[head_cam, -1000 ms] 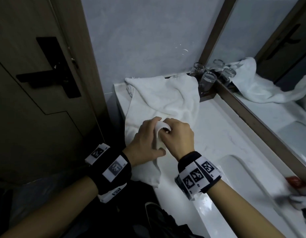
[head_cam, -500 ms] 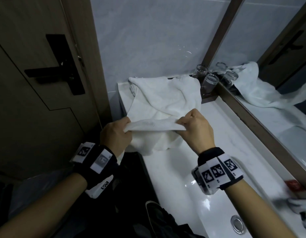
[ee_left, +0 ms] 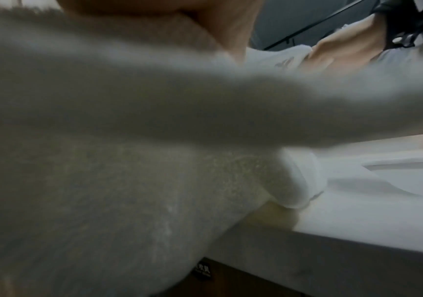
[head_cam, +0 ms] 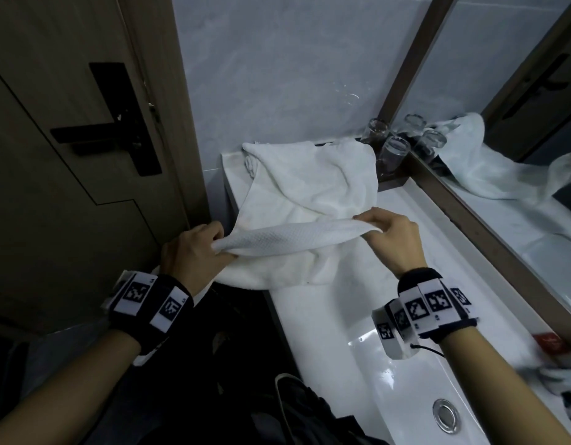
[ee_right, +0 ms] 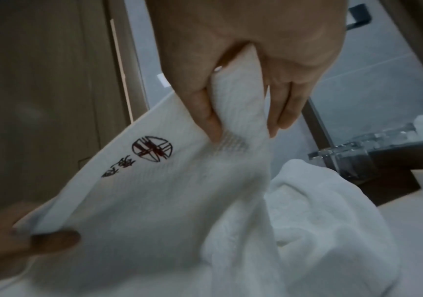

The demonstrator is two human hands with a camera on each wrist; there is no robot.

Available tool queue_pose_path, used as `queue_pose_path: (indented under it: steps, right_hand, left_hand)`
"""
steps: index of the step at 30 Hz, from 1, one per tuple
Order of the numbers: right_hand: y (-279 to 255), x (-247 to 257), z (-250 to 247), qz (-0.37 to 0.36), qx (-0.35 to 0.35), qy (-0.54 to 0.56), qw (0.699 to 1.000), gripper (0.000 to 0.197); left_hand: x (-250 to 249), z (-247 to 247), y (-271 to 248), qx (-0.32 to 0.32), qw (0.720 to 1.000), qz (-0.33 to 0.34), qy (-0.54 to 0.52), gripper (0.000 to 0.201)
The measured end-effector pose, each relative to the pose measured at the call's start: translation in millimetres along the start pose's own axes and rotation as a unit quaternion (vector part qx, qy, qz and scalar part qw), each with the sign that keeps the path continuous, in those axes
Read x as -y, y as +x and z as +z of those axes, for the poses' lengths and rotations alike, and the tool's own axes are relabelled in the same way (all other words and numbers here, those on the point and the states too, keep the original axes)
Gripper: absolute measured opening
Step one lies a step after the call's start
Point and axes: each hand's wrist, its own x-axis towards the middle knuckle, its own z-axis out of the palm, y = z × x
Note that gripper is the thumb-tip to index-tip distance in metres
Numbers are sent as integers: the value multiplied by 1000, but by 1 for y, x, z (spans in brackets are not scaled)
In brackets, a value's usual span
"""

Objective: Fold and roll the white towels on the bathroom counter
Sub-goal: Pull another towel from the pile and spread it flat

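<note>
A: Where is the small towel (head_cam: 297, 237) at this moment?

B: Stretched in the air between both hands, above the bigger white towel (head_cam: 313, 184) that lies crumpled on the bathroom counter (head_cam: 309, 316). The left hand (head_cam: 191, 255) has its fingers curled round one end; the right hand (head_cam: 391, 239) pinches the other end between thumb and fingers.

A: Can you see the grip clearly?

B: On the right, yes — the right wrist view shows cloth bunched between thumb and fingertips (ee_right: 212, 128), with a dark red round emblem (ee_right: 152, 148) and some characters printed just below. I cannot read them. On the left, much less: the left wrist view is almost filled with blurred towel, and only a bit of palm shows at the top edge.

A: And the big towel?

B: Its near edge hangs over the counter's front, partly hidden behind the left hand. How it is folded under the small one is not visible.

A: Anything else?

B: Glasses (head_cam: 394, 152) stand upside down on a dark tray by the mirror (head_cam: 502, 91), which doubles them. The sink drain (head_cam: 446, 415) shows at the lower right, and a red packet (head_cam: 548, 343) near the edge is blurred.
</note>
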Motion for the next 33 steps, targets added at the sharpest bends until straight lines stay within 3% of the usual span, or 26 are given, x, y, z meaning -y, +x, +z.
queue_pose_path:
  steps: [4, 7, 10, 12, 16, 18, 21, 23, 26, 28, 30, 33]
  right_hand:
    - [1, -1, -2, 15, -50, 23, 998, 7]
    - [2, -3, -7, 29, -88, 77, 993, 11]
    - [2, 0, -11, 27, -116, 150, 981, 8]
    - [2, -1, -11, 13, -130, 178, 975, 12]
    - [6, -10, -11, 19, -148, 155, 976, 14]
    - [7, -21, -14, 56, -126, 141, 980, 21]
    - [4, -37, -18, 108, -38, 95, 989, 27]
    - [-1, -46, -19, 131, 31, 41, 990, 28]
    - [-10, -61, -21, 184, 148, -59, 970, 22]
    - [-16, -69, -22, 227, 220, -69, 946, 19]
    - [-18, -73, -21, 234, 218, -58, 946, 18]
    - [-13, -76, -23, 198, 131, -50, 970, 17]
  left_hand:
    - [-4, -2, -1, -29, 999, 9, -23, 26]
    - [-3, -3, 2, -37, 999, 3, -5, 7]
    - [7, -6, 3, -49, 998, -28, -10, 19]
    - [16, -11, 1, -68, 996, -48, -38, 16]
    - [35, -23, 0, -69, 986, -96, -118, 13]
    - [45, -29, 2, -94, 967, -116, -205, 6]
    - [55, -31, 2, -85, 929, -135, -335, 16]
    - [60, -26, 3, -61, 934, -126, -328, 19]
    - [64, -19, 6, 64, 970, -91, -215, 13]
    - [64, -17, 9, 160, 968, -56, -188, 14]
    - [63, -18, 18, 180, 963, -38, -199, 20]
    - [55, -18, 39, 105, 959, -41, -261, 18]
